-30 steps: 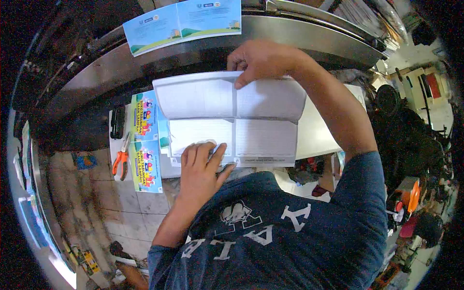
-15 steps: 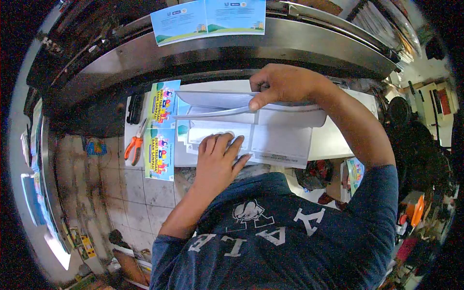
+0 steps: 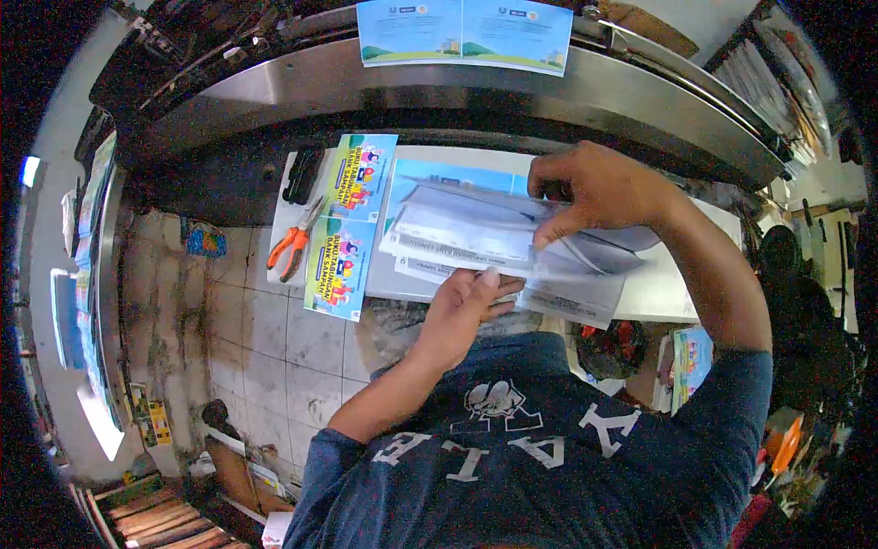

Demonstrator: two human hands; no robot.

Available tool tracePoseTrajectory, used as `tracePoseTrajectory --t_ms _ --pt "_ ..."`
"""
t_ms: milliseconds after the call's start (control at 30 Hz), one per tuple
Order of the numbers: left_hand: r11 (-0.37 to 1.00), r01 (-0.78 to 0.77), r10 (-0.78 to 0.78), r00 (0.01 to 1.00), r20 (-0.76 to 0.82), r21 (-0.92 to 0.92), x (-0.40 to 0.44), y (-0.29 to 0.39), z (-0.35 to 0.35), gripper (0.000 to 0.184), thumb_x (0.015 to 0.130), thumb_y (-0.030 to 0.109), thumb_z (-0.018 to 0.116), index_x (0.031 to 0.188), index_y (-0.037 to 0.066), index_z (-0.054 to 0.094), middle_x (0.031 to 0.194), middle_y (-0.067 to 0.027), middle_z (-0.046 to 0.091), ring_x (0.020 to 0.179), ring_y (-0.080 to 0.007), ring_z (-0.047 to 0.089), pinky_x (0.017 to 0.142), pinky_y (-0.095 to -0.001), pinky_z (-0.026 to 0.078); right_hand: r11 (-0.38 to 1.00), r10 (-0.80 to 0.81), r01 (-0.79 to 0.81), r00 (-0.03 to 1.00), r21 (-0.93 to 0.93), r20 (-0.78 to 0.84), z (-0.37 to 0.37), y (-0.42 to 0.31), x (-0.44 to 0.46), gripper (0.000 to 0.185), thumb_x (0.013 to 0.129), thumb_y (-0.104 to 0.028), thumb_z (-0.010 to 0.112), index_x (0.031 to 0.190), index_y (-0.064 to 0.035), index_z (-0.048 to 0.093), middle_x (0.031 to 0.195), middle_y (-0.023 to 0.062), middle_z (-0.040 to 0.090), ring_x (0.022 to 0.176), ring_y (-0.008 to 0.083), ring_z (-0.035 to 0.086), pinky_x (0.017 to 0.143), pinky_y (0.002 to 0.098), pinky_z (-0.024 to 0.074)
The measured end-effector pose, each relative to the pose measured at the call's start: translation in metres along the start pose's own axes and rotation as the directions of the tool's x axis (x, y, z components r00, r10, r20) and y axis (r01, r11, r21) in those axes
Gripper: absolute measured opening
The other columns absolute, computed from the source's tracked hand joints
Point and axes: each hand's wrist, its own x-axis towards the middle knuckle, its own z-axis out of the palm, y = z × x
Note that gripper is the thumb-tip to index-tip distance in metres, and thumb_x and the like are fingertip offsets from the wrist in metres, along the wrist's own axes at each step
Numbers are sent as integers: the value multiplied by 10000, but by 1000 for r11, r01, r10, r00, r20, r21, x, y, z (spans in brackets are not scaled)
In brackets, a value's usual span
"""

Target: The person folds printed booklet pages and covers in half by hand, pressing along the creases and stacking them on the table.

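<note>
My right hand (image 3: 594, 190) pinches the far right side of a loose stack of printed sheets (image 3: 457, 231) between thumb and fingers. The sheets are bent and partly lifted, smeared by motion at the right. At their near edge, my left hand (image 3: 466, 304) has its fingers closed on the paper's border. Beneath the printed sheets shows a light blue cover sheet (image 3: 462, 174). Left of the stack lies a colourful printed cover (image 3: 338, 265) reading "Buku Tabungan Bank Sampah", its near end over the table edge.
Orange-handled pliers (image 3: 294, 247) and a black object (image 3: 303, 176) lie on the white table (image 3: 690, 284) at the left. Two blue printed panels (image 3: 462, 37) rest on the metal ledge (image 3: 439, 87) behind. A dark bag (image 3: 611, 348) stands below the near edge, right.
The raised sheets have come down toward me, their printed edge now near my left hand. My left hand has gone from lying flat on the paper to gripping its near edge. The view has shifted.
</note>
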Motion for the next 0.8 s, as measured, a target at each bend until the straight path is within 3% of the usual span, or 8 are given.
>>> tracePoseTrajectory --t_ms 67,100,167,267,433,500,733,800 --pt "999 45 -45 997 -62 -10 2 -1 1 546 975 375 499 1310 -43 394 1224 -183 565 1151 -271 568 927 -397 493 989 -80 65 991 -135 -103 0 -1 -3 448 729 -375 753 964 -26 600 780 181 626 757 363 619 675 439 466" --pt "996 59 -64 996 -70 -70 4 -3 0 497 974 359 502 1255 -46 439 1175 -176 590 1093 -273 600 890 -394 517 989 -74 60 992 -134 -103 0 0 -4 448 729 -375 753 964 -26 600 780 181 626 757 363 619 675 439 466" --pt "989 74 -84 994 -69 -130 4 -3 2 454 973 344 504 1199 -49 483 1126 -168 614 1035 -275 632 853 -390 540 960 -161 116 973 -255 -165 -2 1 -8 327 782 -233 681 1027 -35 595 818 190 635 827 398 617 744 471 481" --pt "977 93 -136 966 -221 -194 2 -7 4 357 972 252 500 1164 -49 512 1056 -169 637 918 -279 666 774 -390 573 949 -112 45 974 -311 -199 -7 1 -11 315 813 -183 647 1087 -41 587 885 192 646 877 407 611 796 478 479" --pt "983 138 -164 959 -233 -122 -4 -15 4 341 979 262 501 1180 -14 513 1031 -162 645 867 -267 678 742 -376 581 870 97 -206 962 -448 -255 -17 21 -1 357 829 -167 639 1165 -63 577 980 203 646 908 401 613 802 479 480" --pt "983 154 -172 960 -222 -97 -4 -20 2 343 978 271 509 1184 -2 513 1022 -158 648 849 -263 682 727 -364 583 910 -37 -96 950 -403 -310 -14 43 8 337 843 -152 624 1167 -69 576 985 205 648 923 399 613 805 481 482" --pt "992 122 -120 942 -312 -14 -2 -17 10 401 927 315 607 1192 39 487 951 -128 649 752 -257 677 627 -368 574 960 93 -179 929 -215 -358 -11 49 11 296 836 -131 613 1122 -69 570 1049 179 634 973 409 595 816 468 484" --pt "994 111 -103 935 -338 4 -1 -8 15 396 924 316 612 1189 49 489 928 -114 648 723 -239 669 581 -348 567 959 -67 -25 949 -283 -309 -12 43 8 343 831 -154 625 1156 -90 540 1132 168 603 1007 409 591 830 447 492"
